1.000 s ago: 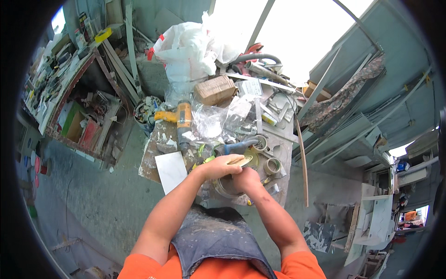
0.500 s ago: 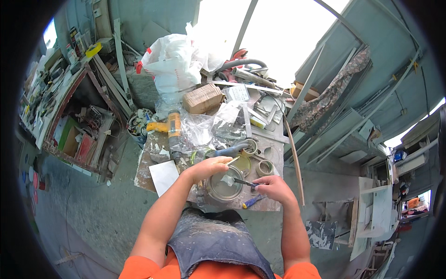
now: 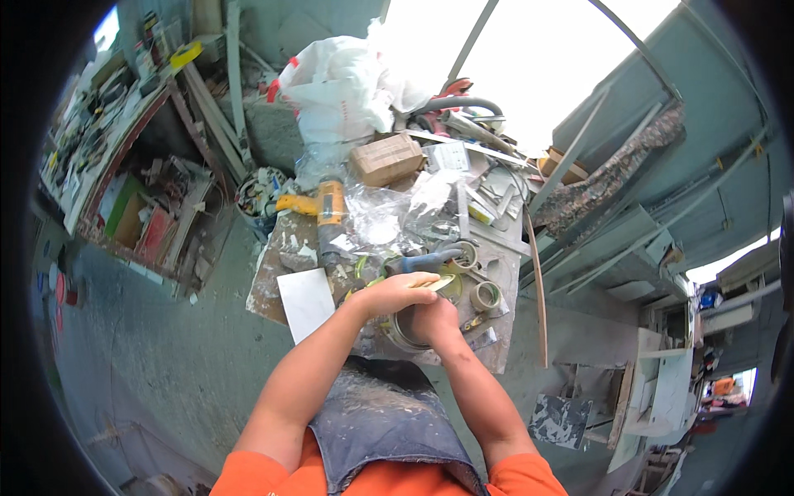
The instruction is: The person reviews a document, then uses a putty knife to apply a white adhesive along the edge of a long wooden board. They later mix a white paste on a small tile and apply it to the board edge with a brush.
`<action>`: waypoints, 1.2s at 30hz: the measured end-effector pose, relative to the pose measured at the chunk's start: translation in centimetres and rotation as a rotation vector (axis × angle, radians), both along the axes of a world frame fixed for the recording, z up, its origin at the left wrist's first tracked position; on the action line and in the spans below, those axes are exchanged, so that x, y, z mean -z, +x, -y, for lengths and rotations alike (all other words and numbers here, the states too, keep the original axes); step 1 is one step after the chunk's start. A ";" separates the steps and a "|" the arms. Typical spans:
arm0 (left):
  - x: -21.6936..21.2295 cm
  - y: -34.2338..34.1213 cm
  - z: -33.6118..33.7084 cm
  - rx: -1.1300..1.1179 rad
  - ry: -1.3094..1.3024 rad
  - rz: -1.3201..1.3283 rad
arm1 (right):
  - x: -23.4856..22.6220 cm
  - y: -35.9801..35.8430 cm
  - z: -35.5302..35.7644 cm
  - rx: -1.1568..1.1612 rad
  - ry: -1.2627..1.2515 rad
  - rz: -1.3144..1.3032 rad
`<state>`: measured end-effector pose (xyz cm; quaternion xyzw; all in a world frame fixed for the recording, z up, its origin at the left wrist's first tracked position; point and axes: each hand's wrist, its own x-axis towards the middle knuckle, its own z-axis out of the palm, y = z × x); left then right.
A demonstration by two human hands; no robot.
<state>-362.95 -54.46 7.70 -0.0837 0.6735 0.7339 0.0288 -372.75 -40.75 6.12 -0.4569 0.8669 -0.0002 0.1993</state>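
My left hand (image 3: 399, 295) is closed on a thin, flat, pale yellow piece (image 3: 444, 283), which sticks out past the fingers. My right hand (image 3: 433, 321) is directly below it, at the piece's near side. Its fingers are curled and mostly out of sight, so what they hold does not show. Beneath both hands stands a round open metal can (image 3: 404, 332), partly covered by the right hand. A roll of tape (image 3: 485, 295) lies to the right of the hands. Beside the right wrist, a small hand tool (image 3: 480, 339) rests on the worktable (image 3: 498, 357).
A white sheet (image 3: 304, 299) lies left of the can. Behind are a yellow heat-gun-like tool (image 3: 329, 204), clear plastic wrap (image 3: 376, 217), a cardboard box (image 3: 386, 159) and a white plastic bag (image 3: 329, 87). A long wood strip (image 3: 538, 285) leans at the table's right edge.
My right hand has moved left and up to the left hand, over the can. The putty knife it held is now hidden from sight. The flat piece now shows its face rather than its edge.
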 end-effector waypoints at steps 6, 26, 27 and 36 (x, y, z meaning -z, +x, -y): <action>0.2 0.0 0.2 0.003 0.050 0.034 | -0.8 -2.3 0.8 -0.058 0.253 0.016; 1.1 2.3 -7.9 -0.070 -1.248 0.043 | -7.3 -5.9 -24.4 0.722 -0.958 1.453; 2.7 2.7 -8.4 -0.152 -1.289 -0.047 | -7.0 -4.9 -24.3 0.743 -0.993 1.470; 13.0 19.7 -7.2 -1.398 0.303 0.612 | -6.9 0.5 -19.2 0.773 -0.965 1.544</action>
